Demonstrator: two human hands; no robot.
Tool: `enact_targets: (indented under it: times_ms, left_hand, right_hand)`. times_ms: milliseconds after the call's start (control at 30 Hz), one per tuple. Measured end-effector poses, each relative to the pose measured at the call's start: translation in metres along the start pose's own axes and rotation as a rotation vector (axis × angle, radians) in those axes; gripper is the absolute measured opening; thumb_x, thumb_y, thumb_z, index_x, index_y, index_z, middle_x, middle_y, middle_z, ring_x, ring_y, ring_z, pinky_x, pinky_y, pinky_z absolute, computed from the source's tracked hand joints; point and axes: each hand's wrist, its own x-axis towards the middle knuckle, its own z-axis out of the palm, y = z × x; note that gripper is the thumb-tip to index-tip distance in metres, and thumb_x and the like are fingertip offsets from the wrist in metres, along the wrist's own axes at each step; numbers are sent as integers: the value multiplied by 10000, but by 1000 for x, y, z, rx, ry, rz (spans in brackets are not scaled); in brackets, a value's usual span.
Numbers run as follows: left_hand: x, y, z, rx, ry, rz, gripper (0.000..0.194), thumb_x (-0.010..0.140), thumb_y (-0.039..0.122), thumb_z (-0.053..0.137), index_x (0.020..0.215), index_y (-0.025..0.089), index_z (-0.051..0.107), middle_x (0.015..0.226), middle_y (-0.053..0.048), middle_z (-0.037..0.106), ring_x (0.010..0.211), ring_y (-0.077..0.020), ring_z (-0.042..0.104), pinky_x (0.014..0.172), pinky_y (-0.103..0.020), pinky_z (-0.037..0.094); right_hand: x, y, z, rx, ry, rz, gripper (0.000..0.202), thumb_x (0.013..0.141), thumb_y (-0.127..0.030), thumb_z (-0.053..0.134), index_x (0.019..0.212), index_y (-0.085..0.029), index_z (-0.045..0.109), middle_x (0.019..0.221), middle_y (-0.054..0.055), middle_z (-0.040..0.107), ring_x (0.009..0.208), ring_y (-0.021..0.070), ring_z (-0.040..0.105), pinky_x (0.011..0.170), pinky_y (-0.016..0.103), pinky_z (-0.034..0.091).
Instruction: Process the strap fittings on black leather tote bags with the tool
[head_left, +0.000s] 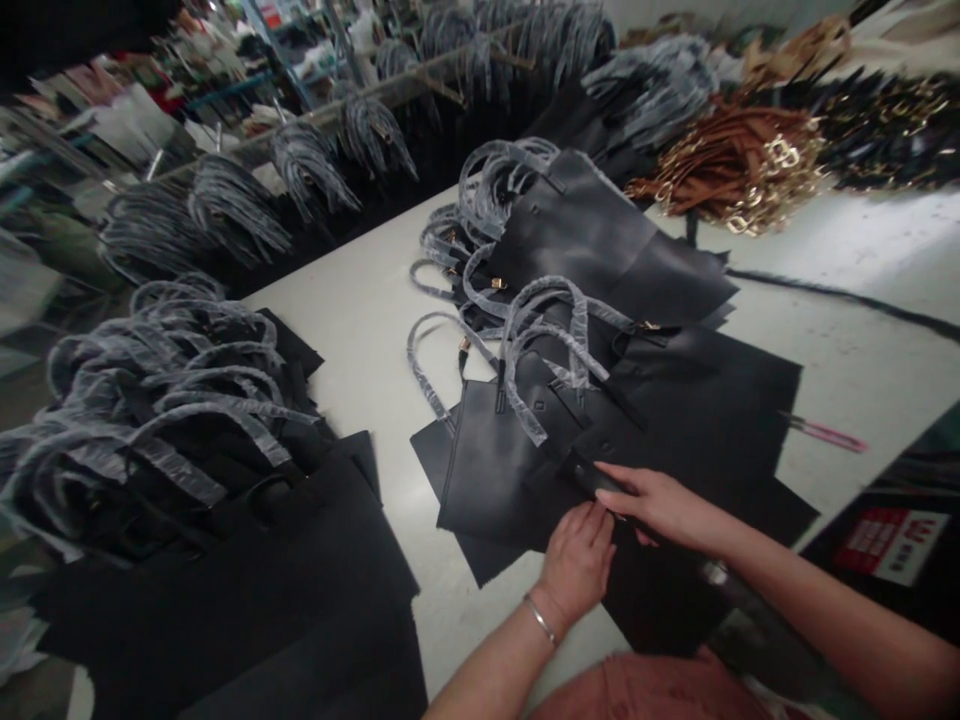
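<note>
My left hand [579,560], with a silver bracelet at its wrist, has its fingers closed on the near edge of a dark strip [592,480]. My right hand [664,505] grips the same strip from the right, thumb on top; the two hands nearly touch. Beneath and beyond them lie overlapping black leather panels [491,460] with plastic-wrapped handles [525,390]. Another stack of black panels [622,230] with wrapped handles sits farther back. What lies under my fingers is partly hidden.
On the left is a big pile of black panels [300,580] with wrapped handles [180,390]. Brown straps with gold buckles [750,165] lie at the back right. A pink-handled tool [832,434] rests at the right. Wrapped handles hang on a rack [307,165] behind the white table [360,300].
</note>
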Motion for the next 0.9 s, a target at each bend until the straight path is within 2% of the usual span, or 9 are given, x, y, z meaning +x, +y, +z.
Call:
enact_targets:
  times_ms: [100, 167, 267, 400, 533, 733, 833, 900]
  left_hand:
    - [1, 1, -2, 11, -2, 4, 379, 911, 217, 466, 1286, 167, 483, 1270, -87, 555, 1221, -228, 456, 1062, -389, 399]
    - [3, 2, -4, 29, -1, 5, 355, 914, 213, 458, 1264, 169, 499, 1278, -84, 550, 1204, -228, 465, 1038, -383, 414]
    - [6, 5, -2, 69, 21, -21, 350, 920, 211, 442, 1261, 157, 502, 1312, -93, 528, 1189, -237, 469, 1012, -392, 424]
    - [14, 10, 2, 131, 54, -105, 367, 899, 272, 518, 1256, 185, 513, 1408, -85, 439, 1137, -252, 483, 927, -411, 466]
    - [26, 14, 0, 183, 41, -111, 489, 866, 324, 582, 1331, 229, 463, 1420, -86, 417, 1033, -271, 496, 825, -445, 488]
    - [38, 15, -6, 240, -16, -88, 402, 872, 303, 552, 1264, 226, 512, 1369, -88, 451, 961, -278, 484, 768, -469, 492]
    - [42, 14, -5, 252, -24, -93, 387, 880, 286, 528, 1263, 231, 506, 1345, -81, 466, 952, -282, 482, 750, -475, 498]
    - [43, 13, -2, 256, -21, -99, 379, 881, 259, 514, 1260, 237, 507, 1329, -82, 475, 943, -281, 485, 739, -472, 502]
  right_hand:
    - [13, -17, 5, -27, 9, -26, 654, 836, -462, 592, 1410, -177, 466, 678, 22, 689, 472, 165, 597, 474, 251, 466]
    - [14, -20, 2, -28, 10, -30, 656, 829, -465, 604, 1408, -188, 471, 688, 24, 688, 484, 163, 601, 475, 247, 464]
    - [2, -8, -10, 34, -9, -11, 699, 827, -490, 593, 1430, -174, 430, 672, 11, 650, 439, 140, 565, 416, 231, 431]
    - [-22, 19, -34, 237, 20, 109, 795, 790, -479, 636, 1457, -150, 356, 675, -11, 590, 407, 109, 525, 374, 213, 421]
    - [-22, 31, -50, 362, 72, 143, 717, 823, -443, 622, 1443, -182, 374, 680, -5, 597, 400, 105, 533, 360, 202, 427]
    - [4, 9, -48, 439, 103, 102, 614, 867, -400, 582, 1414, -179, 415, 644, -6, 596, 385, 105, 532, 334, 185, 416]
    - [3, 3, -49, 435, 162, 30, 615, 856, -381, 607, 1404, -170, 426, 645, -17, 586, 394, 99, 527, 351, 186, 424]
    - [-3, 7, -56, 443, 209, 7, 631, 857, -379, 613, 1418, -178, 406, 662, -17, 589, 412, 102, 539, 366, 189, 435]
